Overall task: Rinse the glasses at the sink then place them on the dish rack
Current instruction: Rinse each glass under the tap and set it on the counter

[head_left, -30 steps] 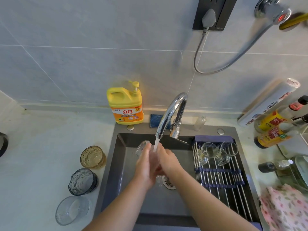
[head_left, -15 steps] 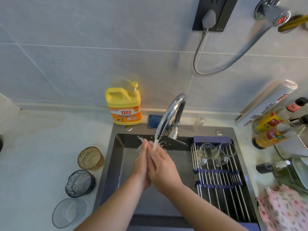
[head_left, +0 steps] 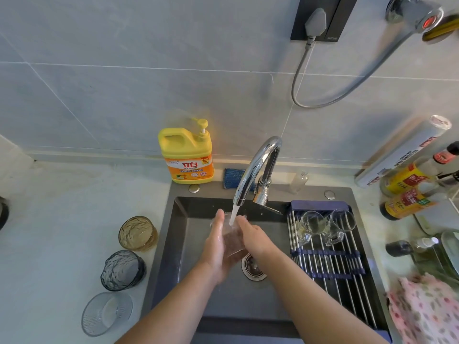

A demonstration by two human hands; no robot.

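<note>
Under the running tap point(head_left: 250, 175) I hold a clear glass point(head_left: 232, 240) over the dark sink point(head_left: 178, 244), mouth towards the water stream. My left hand point(head_left: 216, 247) cups it from the left and below. My right hand point(head_left: 253, 238) holds its right side, fingers up at the rim. On the counter to the left wait an amber glass point(head_left: 137, 233), a smoky grey glass point(head_left: 123, 270) and a clear ribbed glass point(head_left: 106, 312). Two small clear handled glasses point(head_left: 320, 225) lie on the dish rack point(head_left: 330, 264) across the sink's right side.
A yellow detergent bottle point(head_left: 186, 155) and a blue sponge point(head_left: 234, 178) stand behind the sink. Sauce bottles point(head_left: 407, 192) and a foil roll point(head_left: 402, 152) crowd the right counter. A pink patterned cloth point(head_left: 427, 309) lies at the lower right. The drain point(head_left: 252, 266) sits under my wrists.
My hands have drawn slightly apart and back, turning the glass so more of it shows between them under the stream. The glasses on the counter and the rack have not moved.
</note>
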